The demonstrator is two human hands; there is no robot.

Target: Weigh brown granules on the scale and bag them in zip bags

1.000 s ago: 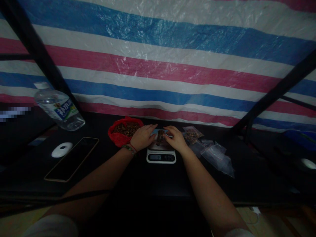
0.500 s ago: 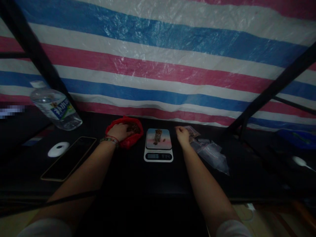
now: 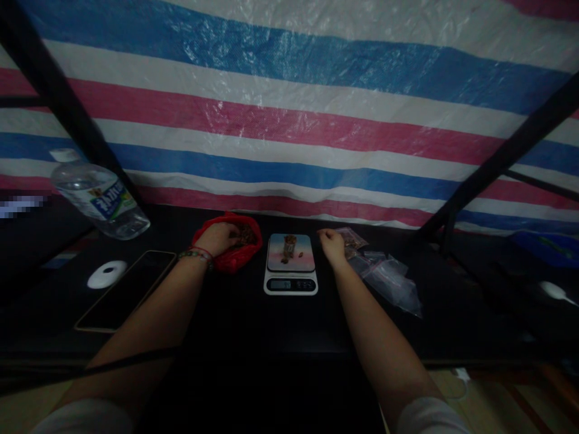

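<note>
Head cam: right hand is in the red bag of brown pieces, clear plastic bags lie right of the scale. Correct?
Not quite: it's the left hand that is in the red bag of brown pieces, as the head view shows. The clear plastic bags do lie right of the scale.

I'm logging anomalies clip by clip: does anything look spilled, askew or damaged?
Nothing clearly stands out. The bottle appears to lean, perhaps from lens distortion; whether the brown shapes on the scale are loose or printed is unclear.
</note>
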